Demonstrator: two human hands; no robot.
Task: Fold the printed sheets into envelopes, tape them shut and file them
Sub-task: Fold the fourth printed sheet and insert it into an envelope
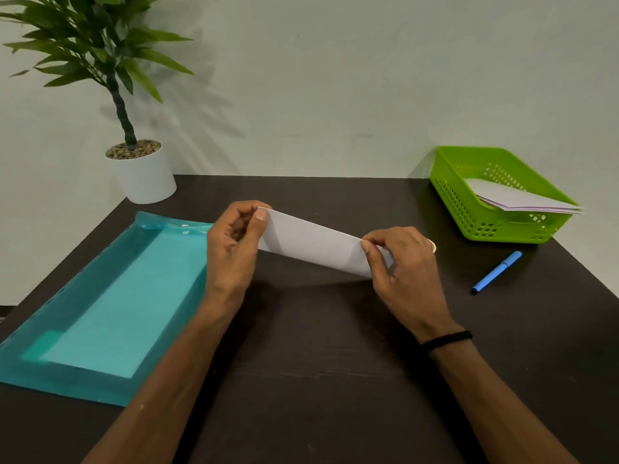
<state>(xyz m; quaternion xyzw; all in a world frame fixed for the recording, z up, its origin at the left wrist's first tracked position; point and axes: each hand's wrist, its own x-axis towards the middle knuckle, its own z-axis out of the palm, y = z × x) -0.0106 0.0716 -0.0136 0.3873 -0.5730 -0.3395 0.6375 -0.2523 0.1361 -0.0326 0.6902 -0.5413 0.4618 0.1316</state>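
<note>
A folded white sheet [311,241] hangs above the middle of the dark table [301,380], tilted down to the right. My left hand [232,249] pinches its left end between thumb and fingers. My right hand [402,266] pinches its right end, and a black band circles that wrist. A teal plastic folder [100,309] with paper inside lies flat at the left. At the right rear, a green basket [469,202] holds folded white sheets [522,199]. No tape shows.
A potted plant in a white pot [144,175] stands at the table's back left corner. A blue pen [497,271] lies right of my right hand, in front of the basket. A pale wall runs behind the table.
</note>
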